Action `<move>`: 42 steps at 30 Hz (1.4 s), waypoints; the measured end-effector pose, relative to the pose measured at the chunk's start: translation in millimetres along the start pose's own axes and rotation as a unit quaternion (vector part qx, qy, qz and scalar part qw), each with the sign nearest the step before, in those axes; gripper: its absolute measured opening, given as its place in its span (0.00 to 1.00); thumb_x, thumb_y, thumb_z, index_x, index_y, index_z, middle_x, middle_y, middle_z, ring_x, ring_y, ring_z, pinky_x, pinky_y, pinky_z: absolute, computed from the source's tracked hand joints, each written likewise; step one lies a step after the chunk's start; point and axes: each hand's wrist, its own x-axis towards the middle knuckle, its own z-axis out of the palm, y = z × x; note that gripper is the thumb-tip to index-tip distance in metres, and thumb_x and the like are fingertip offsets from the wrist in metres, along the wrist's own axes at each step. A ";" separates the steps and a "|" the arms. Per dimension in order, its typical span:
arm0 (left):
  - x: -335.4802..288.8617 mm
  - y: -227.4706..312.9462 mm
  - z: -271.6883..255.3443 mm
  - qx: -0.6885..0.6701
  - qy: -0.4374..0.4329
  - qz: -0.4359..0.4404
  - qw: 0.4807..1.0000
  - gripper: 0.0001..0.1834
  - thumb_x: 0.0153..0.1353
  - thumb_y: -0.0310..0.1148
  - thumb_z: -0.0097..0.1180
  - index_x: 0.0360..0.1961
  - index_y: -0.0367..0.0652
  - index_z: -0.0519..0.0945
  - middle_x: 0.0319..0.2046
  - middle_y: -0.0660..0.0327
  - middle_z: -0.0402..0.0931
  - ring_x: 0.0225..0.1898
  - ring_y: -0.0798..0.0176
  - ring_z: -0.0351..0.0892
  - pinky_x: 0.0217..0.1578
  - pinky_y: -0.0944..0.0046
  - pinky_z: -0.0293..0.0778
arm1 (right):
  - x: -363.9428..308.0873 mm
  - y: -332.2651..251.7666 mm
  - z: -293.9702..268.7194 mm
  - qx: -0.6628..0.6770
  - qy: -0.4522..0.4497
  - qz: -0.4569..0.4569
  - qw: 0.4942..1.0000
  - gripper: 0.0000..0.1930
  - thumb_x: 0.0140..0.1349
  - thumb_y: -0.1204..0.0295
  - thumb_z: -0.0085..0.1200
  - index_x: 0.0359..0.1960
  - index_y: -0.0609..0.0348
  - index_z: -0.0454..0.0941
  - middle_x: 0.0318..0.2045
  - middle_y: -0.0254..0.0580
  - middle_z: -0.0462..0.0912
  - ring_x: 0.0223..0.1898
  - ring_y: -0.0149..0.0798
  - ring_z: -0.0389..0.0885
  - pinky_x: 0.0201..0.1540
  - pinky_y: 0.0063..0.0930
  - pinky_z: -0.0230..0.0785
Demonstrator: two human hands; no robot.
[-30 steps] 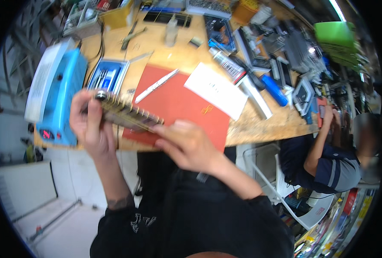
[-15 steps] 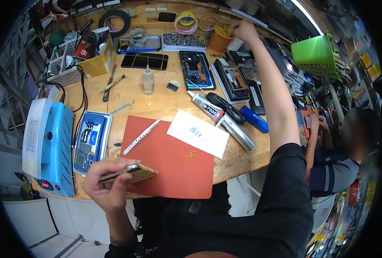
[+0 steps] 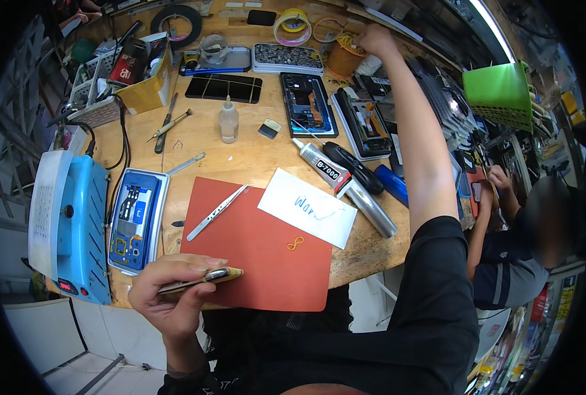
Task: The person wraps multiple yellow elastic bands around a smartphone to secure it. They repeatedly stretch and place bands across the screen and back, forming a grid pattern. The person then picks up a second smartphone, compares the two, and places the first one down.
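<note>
My left hand (image 3: 171,293) grips a phone (image 3: 204,279), held edge-on over the near left part of a red-orange mat (image 3: 266,276). Yellowish bands show at the phone's far end. My right arm is stretched to the back right, where my right hand (image 3: 377,42) is at the rim of a brown cup (image 3: 343,62) of yellow rubber bands (image 3: 349,43). Its fingers look pinched together; what they hold, if anything, is too small to make out. On the mat lie white tweezers (image 3: 217,212), a looped rubber band (image 3: 295,243) and a white paper card (image 3: 306,209).
A blue machine (image 3: 82,227) and an opened blue phone (image 3: 135,220) stand left. A dropper bottle (image 3: 228,124), glue tube (image 3: 322,164), metal cylinder (image 3: 372,210) and opened phones (image 3: 308,105) crowd the bench. A green basket (image 3: 498,95) hangs right; a co-worker (image 3: 510,257) sits beyond.
The phone in my left hand has tilted so its banded face shows less. My right hand stays by the cup, shifted slightly. The whole view has moved a little.
</note>
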 end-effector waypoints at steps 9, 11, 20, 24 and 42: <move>1.5 0.8 0.8 -0.003 -0.023 0.011 1.000 0.13 0.57 0.26 0.75 0.38 0.32 0.82 0.36 0.46 0.86 0.41 0.53 0.90 0.44 0.58 0.85 | -15.8 28.9 0.5 0.102 0.185 -0.029 0.977 0.15 0.59 0.57 0.65 0.40 0.51 0.92 0.37 0.51 0.89 0.43 0.53 0.88 0.49 0.42 0.78; 1.5 1.3 0.4 -0.017 -0.027 0.013 0.999 0.13 0.57 0.25 0.74 0.39 0.32 0.82 0.36 0.46 0.86 0.41 0.53 0.90 0.45 0.58 0.85 | -52.0 13.5 -18.7 0.152 0.219 -0.003 0.964 0.14 0.59 0.57 0.65 0.39 0.51 0.91 0.35 0.49 0.90 0.41 0.51 0.89 0.47 0.40 0.79; 0.0 -2.7 -5.0 0.016 -0.044 0.029 0.998 0.11 0.61 0.22 0.70 0.42 0.32 0.82 0.41 0.48 0.87 0.43 0.58 0.88 0.49 0.62 0.82 | -351.7 -110.6 -100.9 0.520 -0.212 -0.138 0.816 0.07 0.65 0.69 0.66 0.36 0.60 0.88 0.27 0.27 0.84 0.28 0.20 0.77 0.31 0.18 0.68; 1.2 -0.4 -1.1 0.029 -0.068 0.044 0.996 0.10 0.62 0.22 0.69 0.43 0.32 0.82 0.41 0.49 0.87 0.44 0.61 0.88 0.48 0.65 0.82 | -405.0 -155.1 -82.3 0.427 -0.266 -0.105 0.858 0.09 0.62 0.69 0.69 0.34 0.65 0.89 0.25 0.37 0.86 0.26 0.24 0.80 0.32 0.22 0.72; 19.9 8.4 14.8 0.102 -0.143 0.065 0.982 0.15 0.58 0.23 0.72 0.47 0.34 0.86 0.41 0.56 0.88 0.43 0.66 0.87 0.44 0.68 0.82 | -425.6 -192.9 -128.1 0.585 0.083 -0.275 0.758 0.07 0.56 0.80 0.69 0.35 0.61 0.86 0.31 0.36 0.84 0.26 0.27 0.79 0.27 0.21 0.67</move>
